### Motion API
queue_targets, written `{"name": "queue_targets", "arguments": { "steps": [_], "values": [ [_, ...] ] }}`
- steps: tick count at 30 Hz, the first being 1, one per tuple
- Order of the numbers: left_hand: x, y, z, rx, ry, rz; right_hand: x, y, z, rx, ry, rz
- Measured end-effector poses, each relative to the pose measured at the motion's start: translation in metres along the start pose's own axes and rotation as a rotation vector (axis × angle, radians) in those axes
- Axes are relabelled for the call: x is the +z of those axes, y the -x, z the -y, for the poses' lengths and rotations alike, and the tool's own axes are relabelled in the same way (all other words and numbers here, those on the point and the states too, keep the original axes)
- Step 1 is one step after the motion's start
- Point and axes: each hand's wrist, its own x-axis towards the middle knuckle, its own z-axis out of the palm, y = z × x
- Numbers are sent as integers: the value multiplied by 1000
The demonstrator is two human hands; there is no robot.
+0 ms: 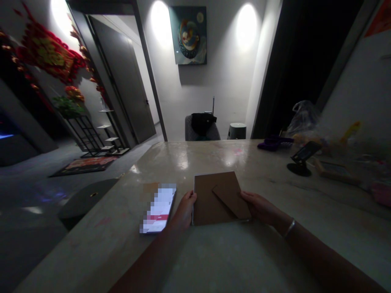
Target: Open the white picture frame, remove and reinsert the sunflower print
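Between my two hands is a picture frame [204,203], its brown back turned toward me and a slanted stand flap [227,201] lying across it. My left hand [185,209] grips the left edge, thumb on the near face. At the right edge my right hand [256,205] holds on with its fingers and thumb; a bracelet circles that wrist. The front of the frame is hidden from me. Just left of my left hand lies a phone [159,209] with its screen lit and partly blurred out.
The pale stone table [214,260] stretches ahead to a chair [189,126] with a black bag [203,122] on it. On the right stand a black phone stand [301,165], a wooden frame [334,171], a purple item [273,143] and a clear plastic bag [305,118]. A dark stool [82,199] sits left.
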Motion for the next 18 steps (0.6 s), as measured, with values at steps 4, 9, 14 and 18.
{"name": "queue_targets", "arguments": {
  "steps": [4,9,14,18],
  "values": [
    [3,0,-1,-17,22,34,-1,-1,0,-3,33,-17],
    [5,4,-4,-34,26,77,-1,0,0,-15,51,-42],
    [6,7,-5,-24,5,66,2,1,1,-23,97,-72],
    [4,4,-3,-13,11,57,4,1,2,-19,185,-132]
  ]
}}
